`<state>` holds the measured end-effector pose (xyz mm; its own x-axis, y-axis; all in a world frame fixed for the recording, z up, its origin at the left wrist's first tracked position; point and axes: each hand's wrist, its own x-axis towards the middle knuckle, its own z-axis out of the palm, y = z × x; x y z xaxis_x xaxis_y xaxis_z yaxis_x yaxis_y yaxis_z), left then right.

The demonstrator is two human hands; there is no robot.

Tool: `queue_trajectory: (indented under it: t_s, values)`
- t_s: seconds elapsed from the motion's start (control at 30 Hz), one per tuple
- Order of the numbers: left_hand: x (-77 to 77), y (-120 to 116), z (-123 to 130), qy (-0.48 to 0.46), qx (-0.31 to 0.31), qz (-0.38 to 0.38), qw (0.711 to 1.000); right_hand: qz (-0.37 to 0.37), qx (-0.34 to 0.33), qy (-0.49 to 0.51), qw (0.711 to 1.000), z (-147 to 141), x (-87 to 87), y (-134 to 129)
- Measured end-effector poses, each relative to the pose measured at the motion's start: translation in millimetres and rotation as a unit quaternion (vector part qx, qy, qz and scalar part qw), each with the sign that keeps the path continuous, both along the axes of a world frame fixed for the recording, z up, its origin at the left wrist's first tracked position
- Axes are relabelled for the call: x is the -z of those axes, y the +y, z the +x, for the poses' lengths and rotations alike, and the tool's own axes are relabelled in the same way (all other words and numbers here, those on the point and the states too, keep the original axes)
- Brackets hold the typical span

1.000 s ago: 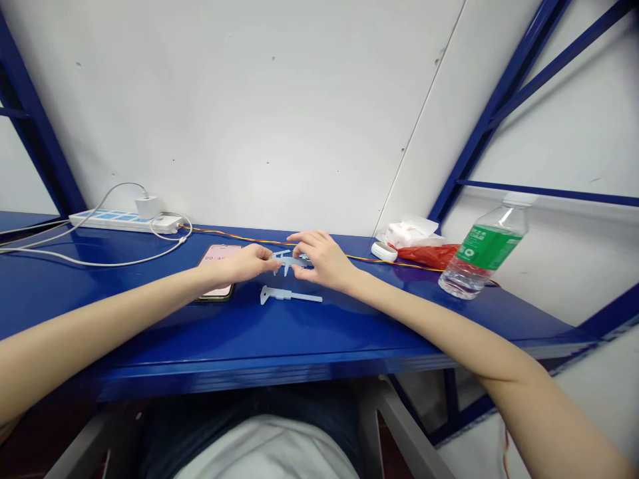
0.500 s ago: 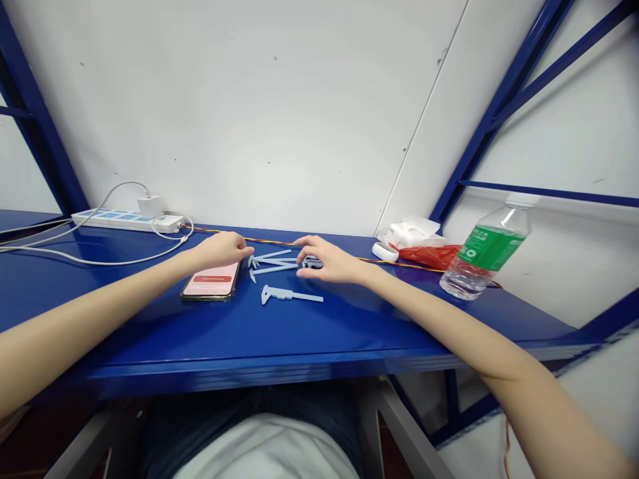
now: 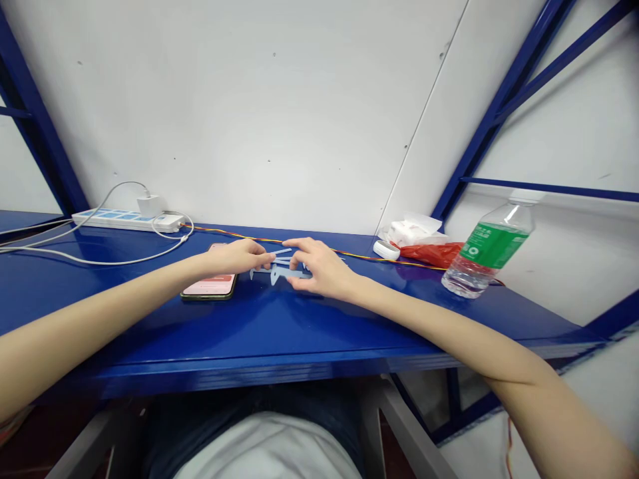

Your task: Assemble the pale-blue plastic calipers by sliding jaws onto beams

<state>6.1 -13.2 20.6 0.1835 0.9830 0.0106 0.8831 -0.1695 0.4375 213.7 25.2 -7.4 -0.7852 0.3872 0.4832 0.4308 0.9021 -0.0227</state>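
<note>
Several light-blue plastic vernier calipers lie together on the blue table, between my two hands. My left hand reaches over the phone from the left, its thumb and fingertips pinched together at the calipers' jaw ends. What exactly sits in that pinch is partly hidden. From the right, my right hand curves round the calipers' other ends, with fingers spread and the thumb apart. It covers part of their beams. The nearest caliper has its jaws pointing left and its beam running beneath my right hand. A phone with a lit pinkish screen lies under my left wrist.
A white power strip with a charger and white cables stands back left. Thin red-yellow wire runs along the wall. To the right are a white oval device, a red plastic bag, tissues and a green-labelled water bottle.
My left hand has moved right, off the phone's edge to the calipers. The separate front caliper has shifted back and right against the others. My right hand has moved slightly left.
</note>
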Motion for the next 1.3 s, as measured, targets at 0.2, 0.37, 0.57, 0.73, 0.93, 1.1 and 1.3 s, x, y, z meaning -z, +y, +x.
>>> queue_trajectory:
  t_s: [0.2,0.37,0.57,0.73,0.93,1.1,1.3]
  values:
    - [8.1,-2,9,-0.165,0.049,-0.023,0.985,0.076,-0.001,0.058,0.995,1,-4.1,9]
    - [8.3,8,-1,-0.208,0.041,0.003,0.977,0.087,0.001,0.012,0.996,12,-8.7,30]
    - [4.8,24,-32,-0.176,0.001,0.000,0.984,0.078,0.015,-0.087,0.993,41,-13.4,69]
    - [7.5,29,-43,0.070,-0.035,0.052,0.996,0.049,0.063,-0.143,0.986,50,-16.3,73]
    - [14.6,23,-31,0.286,0.060,0.232,0.928,0.036,0.127,-0.189,0.973,51,-27.1,65]
    - [22.1,11,-12,0.326,0.150,0.255,0.898,-0.028,0.134,-0.195,0.971,54,-34.4,58]
    - [27.9,3,-2,0.339,0.200,0.261,0.881,-0.092,0.144,-0.220,0.960,54,-36.5,40]
